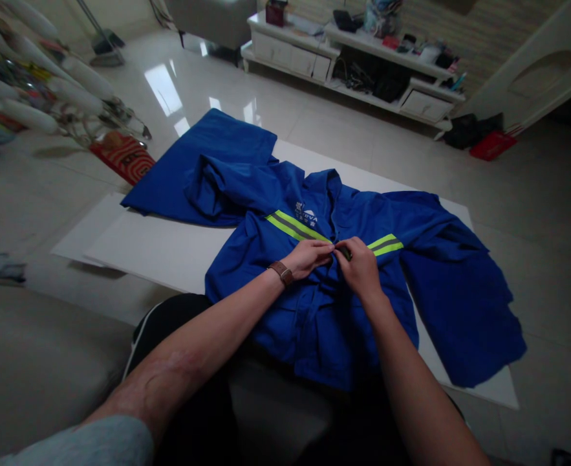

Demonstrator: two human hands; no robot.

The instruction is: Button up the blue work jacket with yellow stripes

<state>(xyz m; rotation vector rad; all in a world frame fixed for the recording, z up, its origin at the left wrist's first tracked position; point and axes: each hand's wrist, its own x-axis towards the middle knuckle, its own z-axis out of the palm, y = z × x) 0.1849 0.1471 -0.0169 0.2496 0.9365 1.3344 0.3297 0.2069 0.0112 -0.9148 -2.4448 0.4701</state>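
A blue work jacket [314,323] lies spread front up, with yellow-green and grey reflective strips [292,226] across the chest and white printing [307,213] on one side. My left hand [309,256], a brown-strapped watch [281,273] at its wrist, pinches the front opening at strip height. Meeting it there, my right hand [360,266] is closed around a small dark object [345,252], mostly covered by the fingers; its kind cannot be made out. The fingertips of both hands nearly touch over the jacket's front edge.
Beneath the jacket is a low white table [149,252]. Another folded blue cloth [217,136] lies at its far left, and more blue fabric [464,323] hangs over its right end. Beyond stand a white TV cabinet [304,61], a red box [493,146] and a rack-like frame [72,84].
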